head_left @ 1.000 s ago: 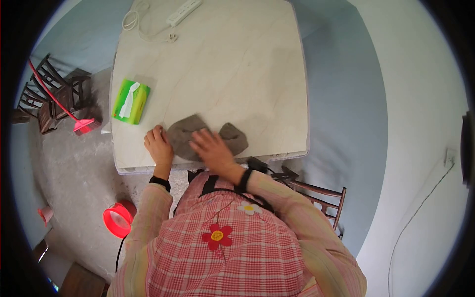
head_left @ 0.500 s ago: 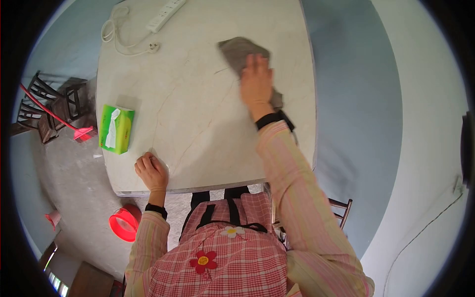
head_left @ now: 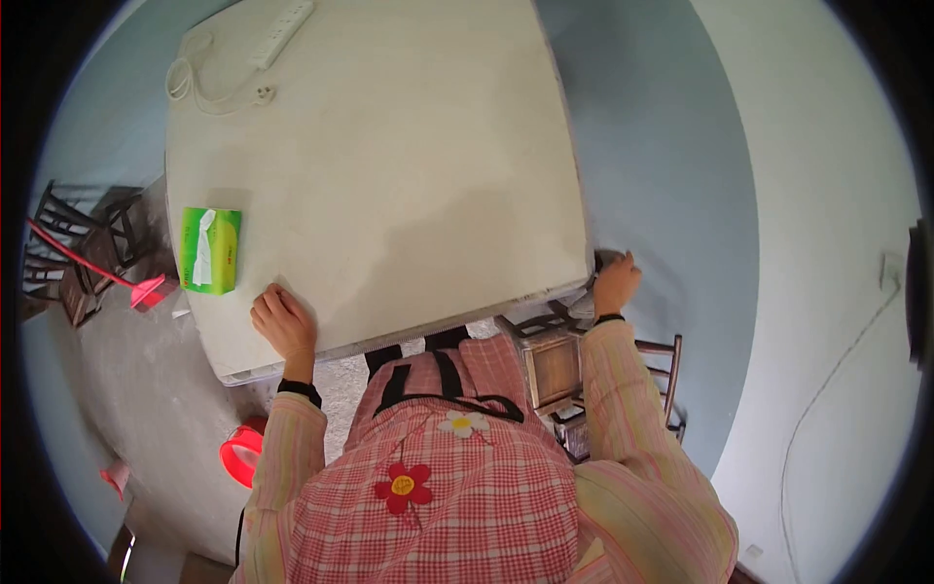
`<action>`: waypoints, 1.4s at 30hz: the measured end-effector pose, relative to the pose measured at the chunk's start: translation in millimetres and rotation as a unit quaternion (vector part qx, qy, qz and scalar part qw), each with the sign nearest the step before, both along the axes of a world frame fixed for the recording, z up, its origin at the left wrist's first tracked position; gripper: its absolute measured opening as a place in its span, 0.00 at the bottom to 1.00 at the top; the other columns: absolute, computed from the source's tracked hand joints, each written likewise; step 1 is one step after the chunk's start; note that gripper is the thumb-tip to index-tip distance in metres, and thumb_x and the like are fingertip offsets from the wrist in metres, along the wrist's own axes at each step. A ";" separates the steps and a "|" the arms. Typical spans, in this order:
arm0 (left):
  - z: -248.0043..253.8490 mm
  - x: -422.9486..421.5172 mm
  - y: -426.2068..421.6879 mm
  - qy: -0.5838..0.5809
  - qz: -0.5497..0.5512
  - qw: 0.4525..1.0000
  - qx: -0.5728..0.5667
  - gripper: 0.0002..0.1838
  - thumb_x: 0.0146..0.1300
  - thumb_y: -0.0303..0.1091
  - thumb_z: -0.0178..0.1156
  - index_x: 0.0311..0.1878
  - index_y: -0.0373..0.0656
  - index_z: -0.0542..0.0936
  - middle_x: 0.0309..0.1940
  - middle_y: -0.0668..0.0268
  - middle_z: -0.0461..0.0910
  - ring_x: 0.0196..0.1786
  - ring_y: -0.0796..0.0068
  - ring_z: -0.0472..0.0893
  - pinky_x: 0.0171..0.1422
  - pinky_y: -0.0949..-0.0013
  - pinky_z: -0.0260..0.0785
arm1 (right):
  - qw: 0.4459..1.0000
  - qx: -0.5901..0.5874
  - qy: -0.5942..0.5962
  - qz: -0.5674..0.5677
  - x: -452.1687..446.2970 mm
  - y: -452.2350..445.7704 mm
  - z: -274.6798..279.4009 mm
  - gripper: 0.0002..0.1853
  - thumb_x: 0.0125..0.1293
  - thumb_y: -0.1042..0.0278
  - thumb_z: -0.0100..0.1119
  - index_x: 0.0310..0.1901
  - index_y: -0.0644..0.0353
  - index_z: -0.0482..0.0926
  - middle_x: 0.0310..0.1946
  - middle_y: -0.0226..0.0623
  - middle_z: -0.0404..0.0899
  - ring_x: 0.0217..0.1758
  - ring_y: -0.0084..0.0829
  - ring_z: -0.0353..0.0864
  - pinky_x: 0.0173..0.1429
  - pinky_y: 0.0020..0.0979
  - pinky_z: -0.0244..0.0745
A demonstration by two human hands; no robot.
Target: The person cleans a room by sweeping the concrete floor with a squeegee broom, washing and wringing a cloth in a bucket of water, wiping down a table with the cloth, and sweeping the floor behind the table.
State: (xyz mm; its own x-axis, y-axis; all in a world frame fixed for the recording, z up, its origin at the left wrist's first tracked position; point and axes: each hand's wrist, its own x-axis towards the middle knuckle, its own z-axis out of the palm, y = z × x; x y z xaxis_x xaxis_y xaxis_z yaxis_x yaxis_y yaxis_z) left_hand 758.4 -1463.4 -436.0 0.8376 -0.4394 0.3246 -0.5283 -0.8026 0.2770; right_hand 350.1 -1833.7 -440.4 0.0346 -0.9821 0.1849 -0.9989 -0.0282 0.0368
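At the table's (head_left: 389, 175) near right corner, my right hand (head_left: 616, 286) is closed on a grey cloth (head_left: 607, 260), most of which is hidden behind the hand and the table edge. My left hand (head_left: 284, 321) rests near the front left edge of the tabletop, its fingers curled in with nothing visible in them. Just beyond it stands a green tissue box (head_left: 211, 250) with a white tissue sticking out.
A white power strip (head_left: 282, 35) with a coiled cord lies at the far left of the table. Wooden chairs (head_left: 553, 368) stand by the right corner. On the floor to the left are a red bucket (head_left: 240, 456) and a red broom (head_left: 149, 290).
My right hand has moved with the cloth from the middle right of the tabletop toward me, to the near right corner. My left hand stays on the table. The view has shifted slightly.
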 end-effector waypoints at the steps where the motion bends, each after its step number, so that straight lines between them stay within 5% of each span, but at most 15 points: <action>1: -1.1 -0.4 0.1 0.002 -0.007 1.000 -0.007 0.08 0.60 0.32 0.50 0.42 0.43 0.73 0.38 0.59 0.71 0.42 0.55 0.70 0.47 0.55 0.61 | 0.999 -0.017 -0.009 -0.028 -18.2 16.5 10.6 0.19 0.67 0.63 0.46 0.57 0.59 0.69 0.50 0.53 0.69 0.50 0.50 0.71 0.54 0.44 0.68; 6: -4.2 -2.0 3.8 -0.009 0.009 1.000 0.002 0.09 0.61 0.33 0.50 0.44 0.46 0.73 0.39 0.61 0.72 0.45 0.57 0.70 0.49 0.55 0.61 | 0.974 -0.106 -0.154 -0.126 -43.9 106.3 68.6 0.23 0.62 0.63 0.53 0.57 0.64 0.68 0.49 0.53 0.70 0.53 0.51 0.69 0.57 0.46 0.66; 13: -1.6 -6.0 8.6 -0.037 -0.016 0.999 -0.029 0.10 0.61 0.36 0.51 0.44 0.46 0.74 0.39 0.61 0.73 0.43 0.56 0.72 0.46 0.54 0.63 | 0.932 -0.068 -0.202 0.292 84.3 188.0 79.2 0.19 0.56 0.71 0.57 0.51 0.54 0.73 0.45 0.43 0.74 0.51 0.45 0.72 0.57 0.44 0.64; 16: -5.1 -0.3 13.2 -0.034 -0.017 0.999 -0.038 0.08 0.60 0.35 0.53 0.41 0.45 0.74 0.38 0.60 0.73 0.43 0.56 0.72 0.47 0.56 0.63 | 0.846 0.022 -0.199 0.493 156.5 225.4 53.9 0.18 0.58 0.68 0.49 0.52 0.54 0.75 0.58 0.39 0.69 0.60 0.40 0.68 0.60 0.44 0.63; 18: -10.1 2.3 24.4 0.031 -0.076 0.994 -0.074 0.07 0.58 0.33 0.55 0.39 0.42 0.75 0.36 0.58 0.74 0.41 0.55 0.73 0.46 0.56 0.65 | 0.791 0.030 -0.075 0.607 191.5 240.1 32.0 0.20 0.58 0.68 0.49 0.54 0.52 0.74 0.64 0.36 0.62 0.68 0.39 0.59 0.67 0.46 0.56; 25: 5.6 -83.4 87.3 0.155 -0.003 0.983 -0.102 0.08 0.58 0.29 0.55 0.38 0.36 0.76 0.33 0.56 0.75 0.38 0.60 0.73 0.42 0.61 0.66 | 0.754 0.102 -0.160 0.629 195.8 205.3 24.0 0.23 0.60 0.68 0.47 0.59 0.51 0.70 0.68 0.35 0.56 0.72 0.40 0.50 0.72 0.49 0.46; 30: -24.0 -163.3 130.0 0.192 0.121 0.972 -0.053 0.06 0.57 0.29 0.55 0.37 0.38 0.76 0.31 0.57 0.75 0.35 0.59 0.74 0.41 0.61 0.66 | 0.829 0.058 -0.127 0.542 146.2 105.0 15.2 0.23 0.60 0.67 0.45 0.60 0.51 0.70 0.67 0.38 0.56 0.71 0.41 0.52 0.71 0.49 0.48; 35: -27.0 -238.4 69.3 0.205 0.186 0.961 -0.023 0.06 0.57 0.29 0.55 0.37 0.39 0.76 0.32 0.58 0.76 0.35 0.61 0.75 0.40 0.62 0.68 | 0.875 -0.005 -0.135 0.465 69.4 -35.8 1.6 0.21 0.61 0.68 0.44 0.57 0.52 0.72 0.64 0.40 0.61 0.67 0.44 0.59 0.66 0.45 0.58; 36: -27.1 -247.1 51.7 0.222 0.178 0.957 -0.050 0.06 0.57 0.29 0.55 0.37 0.39 0.76 0.32 0.59 0.76 0.35 0.63 0.75 0.40 0.63 0.68 | 0.875 0.156 -0.289 0.356 60.1 -62.7 18.1 0.21 0.60 0.68 0.46 0.56 0.52 0.72 0.62 0.42 0.64 0.64 0.46 0.62 0.65 0.45 0.59; 37: -23.2 -257.3 30.3 0.216 0.150 0.964 -0.045 0.07 0.57 0.28 0.55 0.39 0.39 0.76 0.33 0.60 0.76 0.36 0.64 0.75 0.40 0.65 0.69 | 0.890 0.165 -0.285 0.314 46.4 -98.4 -2.9 0.20 0.59 0.71 0.47 0.55 0.55 0.72 0.58 0.43 0.68 0.60 0.48 0.67 0.62 0.44 0.61; 38: -19.8 -261.6 10.7 0.257 0.143 0.954 -0.052 0.08 0.57 0.28 0.55 0.41 0.38 0.76 0.36 0.59 0.76 0.38 0.64 0.75 0.40 0.66 0.68 | 0.920 0.058 -0.176 0.345 18.7 -122.0 -13.5 0.21 0.57 0.74 0.48 0.55 0.57 0.72 0.54 0.47 0.71 0.57 0.49 0.68 0.60 0.44 0.63; 39: -19.5 -268.6 -5.0 0.236 0.096 0.962 -0.100 0.09 0.59 0.28 0.55 0.42 0.38 0.75 0.38 0.59 0.75 0.37 0.67 0.74 0.38 0.69 0.67 | 0.921 0.117 -0.293 0.231 -0.6 -150.1 -21.0 0.23 0.55 0.76 0.49 0.56 0.58 0.70 0.55 0.50 0.70 0.57 0.49 0.68 0.59 0.43 0.63; 41: 27.9 -283.9 -55.5 0.251 0.088 0.959 -0.096 0.08 0.60 0.28 0.55 0.42 0.39 0.75 0.38 0.60 0.74 0.36 0.68 0.74 0.37 0.70 0.66 | 0.945 -0.042 -0.239 0.219 -47.3 -189.1 -50.0 0.19 0.65 0.68 0.44 0.56 0.64 0.68 0.54 0.55 0.68 0.56 0.52 0.67 0.57 0.46 0.63; 42: 51.7 -288.7 -74.1 0.268 0.066 0.957 -0.093 0.08 0.60 0.29 0.54 0.42 0.39 0.75 0.38 0.60 0.74 0.36 0.70 0.73 0.36 0.71 0.66 | 0.951 -0.023 -0.255 0.172 -59.8 -195.3 -35.0 0.20 0.64 0.70 0.46 0.57 0.65 0.67 0.54 0.55 0.68 0.57 0.53 0.66 0.58 0.46 0.62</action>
State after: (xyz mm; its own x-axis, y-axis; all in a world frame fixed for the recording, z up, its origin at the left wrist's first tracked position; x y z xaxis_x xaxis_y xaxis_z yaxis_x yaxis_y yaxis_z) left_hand 469.6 -1537.5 -384.3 0.9499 -0.2946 -0.1045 -0.1681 -0.7635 0.6235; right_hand 290.3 -2029.0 -475.3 0.2465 -0.9196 0.3059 -0.8197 -0.3662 -0.4404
